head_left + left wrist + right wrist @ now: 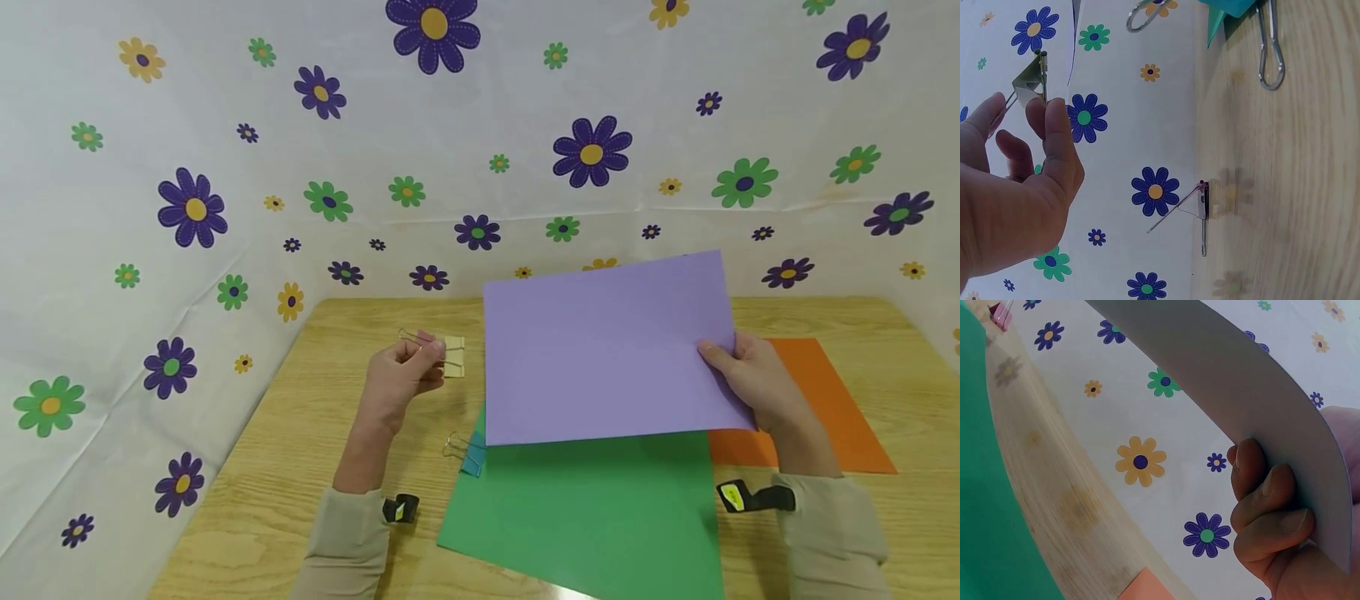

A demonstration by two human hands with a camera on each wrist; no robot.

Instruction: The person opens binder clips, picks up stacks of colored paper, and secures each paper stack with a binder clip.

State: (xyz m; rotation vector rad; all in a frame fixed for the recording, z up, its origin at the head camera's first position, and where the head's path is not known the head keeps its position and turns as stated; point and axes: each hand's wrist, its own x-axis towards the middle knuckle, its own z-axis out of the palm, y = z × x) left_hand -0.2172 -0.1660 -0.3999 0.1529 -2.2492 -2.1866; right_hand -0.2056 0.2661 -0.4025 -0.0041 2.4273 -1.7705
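Observation:
My left hand [397, 375] pinches a yellow binder clip [454, 358] by its wire handles, to the left of a purple sheet [600, 358]. In the left wrist view the yellow binder clip [1030, 81] is between thumb and fingertips. My right hand [757, 383] grips the purple sheet at its right edge, thumb on the front and fingers behind. The sheet is held up, tilted, over a green sheet [600, 508]. A teal binder clip [474, 455] sits at the green sheet's left edge. Behind my left hand, a pink binder clip [1203, 201] rests on the table.
An orange sheet [832, 408] lies on the wooden table [247, 517] at the right, partly under my right hand and the purple sheet. A white flower-print cloth [480, 108] hangs behind the table and along its left side. A small black camera is strapped at each wrist.

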